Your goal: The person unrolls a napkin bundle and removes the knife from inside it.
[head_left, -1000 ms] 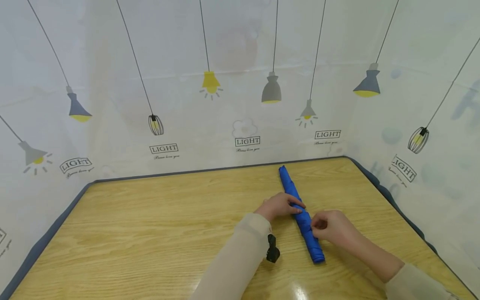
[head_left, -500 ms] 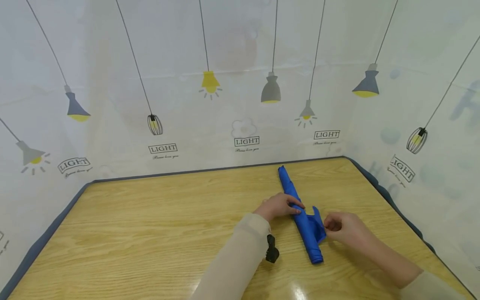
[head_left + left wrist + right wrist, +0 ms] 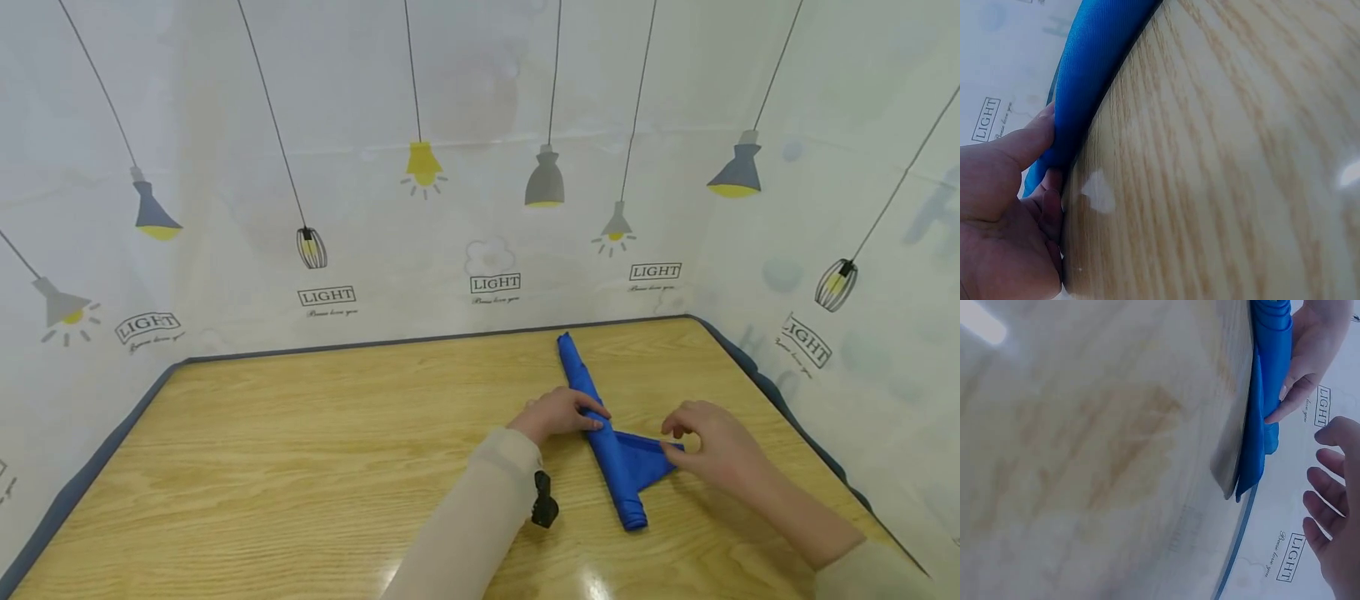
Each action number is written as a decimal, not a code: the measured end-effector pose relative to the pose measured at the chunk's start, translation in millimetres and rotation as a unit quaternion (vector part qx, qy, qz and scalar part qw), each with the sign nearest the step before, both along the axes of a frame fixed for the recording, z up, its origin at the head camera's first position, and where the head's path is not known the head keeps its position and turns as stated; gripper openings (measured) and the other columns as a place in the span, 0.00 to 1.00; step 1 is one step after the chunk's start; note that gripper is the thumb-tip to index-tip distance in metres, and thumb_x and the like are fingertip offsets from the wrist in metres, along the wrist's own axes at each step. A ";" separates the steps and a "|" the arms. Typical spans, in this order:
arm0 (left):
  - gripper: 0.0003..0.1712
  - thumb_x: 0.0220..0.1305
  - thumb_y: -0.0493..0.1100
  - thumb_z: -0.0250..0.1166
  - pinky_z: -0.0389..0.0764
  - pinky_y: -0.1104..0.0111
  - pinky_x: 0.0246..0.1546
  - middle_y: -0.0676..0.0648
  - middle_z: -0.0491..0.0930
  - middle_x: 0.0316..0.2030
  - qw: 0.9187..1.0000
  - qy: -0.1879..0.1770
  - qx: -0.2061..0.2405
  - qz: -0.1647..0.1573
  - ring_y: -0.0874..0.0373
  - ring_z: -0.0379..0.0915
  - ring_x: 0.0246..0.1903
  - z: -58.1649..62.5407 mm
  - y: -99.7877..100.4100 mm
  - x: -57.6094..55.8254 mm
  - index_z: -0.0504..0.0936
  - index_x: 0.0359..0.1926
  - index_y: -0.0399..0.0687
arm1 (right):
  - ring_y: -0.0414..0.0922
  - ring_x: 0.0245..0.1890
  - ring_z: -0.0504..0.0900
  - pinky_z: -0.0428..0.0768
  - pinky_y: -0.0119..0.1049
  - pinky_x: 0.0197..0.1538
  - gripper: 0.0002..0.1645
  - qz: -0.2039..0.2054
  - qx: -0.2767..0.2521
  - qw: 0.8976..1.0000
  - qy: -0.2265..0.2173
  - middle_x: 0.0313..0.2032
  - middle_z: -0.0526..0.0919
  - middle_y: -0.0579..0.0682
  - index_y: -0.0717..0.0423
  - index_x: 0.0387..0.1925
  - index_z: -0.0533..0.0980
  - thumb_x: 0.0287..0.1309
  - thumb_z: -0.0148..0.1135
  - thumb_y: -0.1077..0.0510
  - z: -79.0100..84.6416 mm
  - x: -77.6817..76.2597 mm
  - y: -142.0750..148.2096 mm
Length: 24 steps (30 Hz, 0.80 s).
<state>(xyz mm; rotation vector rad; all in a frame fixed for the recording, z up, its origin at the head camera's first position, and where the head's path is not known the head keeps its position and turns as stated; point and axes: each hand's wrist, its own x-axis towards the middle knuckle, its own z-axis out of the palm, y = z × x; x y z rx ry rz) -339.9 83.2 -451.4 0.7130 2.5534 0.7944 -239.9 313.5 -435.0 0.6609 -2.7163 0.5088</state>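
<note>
Watching remotely, I see the left hand (image 3: 558, 412) gripping the blue roll (image 3: 613, 467) on the right of the table (image 3: 337, 442). The right hand (image 3: 720, 446), fingers loosely parted, holds nothing beside the roll's flap (image 3: 643, 461).

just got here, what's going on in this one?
A person has both hands at a rolled blue fabric on a wooden table. The left hand holds the roll around its middle. A flap sticks out from the roll toward the right hand, which is beside the flap's tip with fingers parted; the right wrist view shows a gap between them. So the roll is partly open at this moment.
</note>
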 end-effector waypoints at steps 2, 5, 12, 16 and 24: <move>0.12 0.66 0.53 0.64 0.49 0.41 0.65 0.61 0.77 0.55 1.000 0.000 -0.001 0.001 0.58 0.65 0.63 -0.1 0.0 0.1 0.86 0.49 0.72 | 0.43 0.31 0.75 0.76 0.42 0.35 0.09 0.017 0.034 0.999 0.013 0.29 0.75 0.39 0.47 0.29 0.80 0.46 0.73 0.59 -1.9 -4.8 0.7; 0.12 0.66 0.54 0.63 0.51 0.42 0.65 0.61 0.78 0.55 1.000 0.002 -0.003 0.002 0.59 0.66 0.62 0.0 0.2 0.2 0.86 0.49 0.72 | 0.45 0.34 0.78 0.78 0.45 0.37 0.09 0.054 0.079 0.995 0.020 0.33 0.77 0.41 0.46 0.31 0.81 0.46 0.75 0.56 -9.0 -14.0 1.7; 0.12 0.66 0.54 0.63 0.51 0.41 0.64 0.62 0.78 0.54 1.000 0.003 0.000 0.004 0.60 0.67 0.61 0.7 -0.7 0.9 0.85 0.49 0.73 | 0.58 0.51 0.76 0.73 0.59 0.51 0.22 0.098 0.135 0.985 -0.039 0.52 0.78 0.56 0.49 0.49 0.83 0.54 0.71 0.47 -21.4 -26.2 4.6; 0.12 0.66 0.54 0.64 0.50 0.41 0.64 0.63 0.78 0.54 1.000 0.008 0.002 0.010 0.60 0.67 0.61 1.0 -1.1 1.9 0.86 0.48 0.73 | 0.68 0.63 0.64 0.61 0.71 0.56 0.29 0.080 0.131 0.979 -0.134 0.63 0.69 0.63 0.46 0.58 0.79 0.59 0.64 0.38 -18.1 -28.4 4.5; 0.14 0.64 0.55 0.65 0.67 0.56 0.59 0.58 0.77 0.54 0.995 0.087 -0.041 0.035 0.58 0.68 0.59 -3.4 5.7 9.5 0.85 0.50 0.73 | 0.74 0.67 0.48 0.49 0.77 0.57 0.35 0.061 0.086 0.965 -0.240 0.70 0.56 0.68 0.45 0.63 0.75 0.59 0.60 0.34 -14.7 -30.4 5.8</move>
